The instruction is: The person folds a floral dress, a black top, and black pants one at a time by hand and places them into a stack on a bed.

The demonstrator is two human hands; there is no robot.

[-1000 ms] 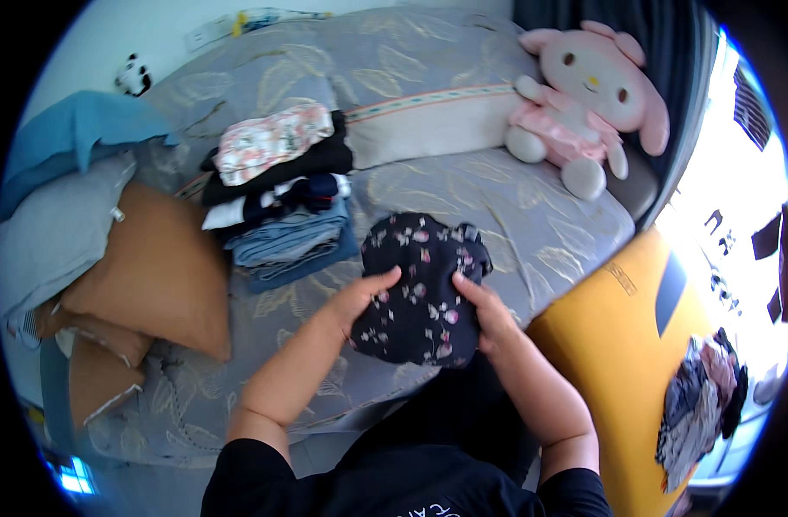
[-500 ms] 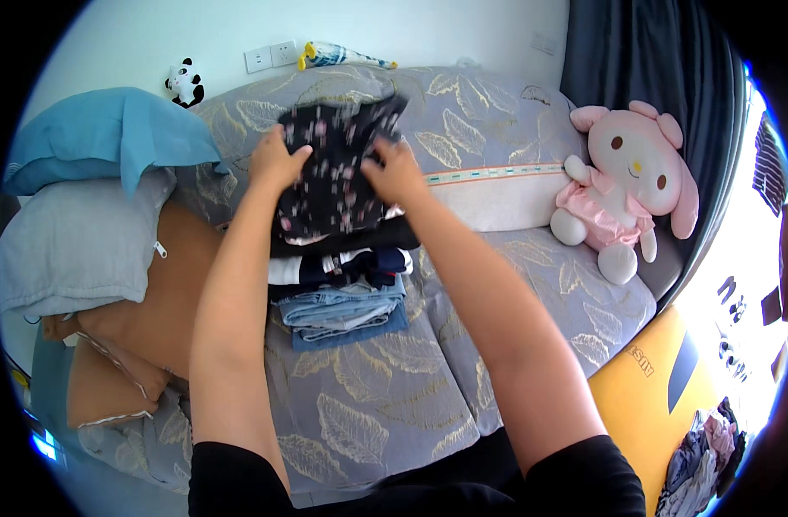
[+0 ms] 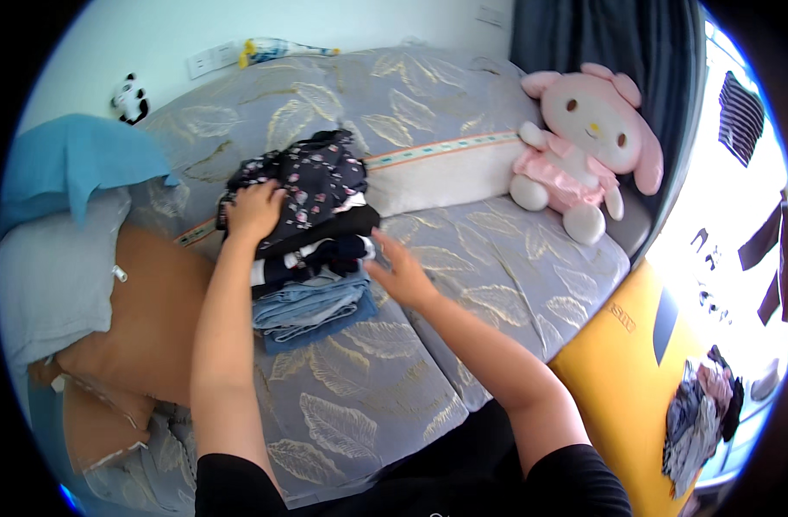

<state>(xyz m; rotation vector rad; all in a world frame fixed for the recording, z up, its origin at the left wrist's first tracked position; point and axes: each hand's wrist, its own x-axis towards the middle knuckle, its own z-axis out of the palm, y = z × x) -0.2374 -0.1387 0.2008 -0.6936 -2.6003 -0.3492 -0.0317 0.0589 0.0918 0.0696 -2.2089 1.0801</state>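
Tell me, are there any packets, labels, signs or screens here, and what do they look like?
Yellow panel: beside the bed on the right, slanted, with small dark lettering and a dark blue patch.
Wrapped packet: on the ledge behind the bed, long, pale with yellow and blue.
No screens show.

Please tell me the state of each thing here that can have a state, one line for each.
Dark floral garment: folded, on top of the pile.
Pile of folded clothes: stacked, on the bed.
Left hand: flat on the floral garment.
Right hand: open, beside the pile.
Pink plush rabbit: sitting upright.
Dark curtain: hanging.
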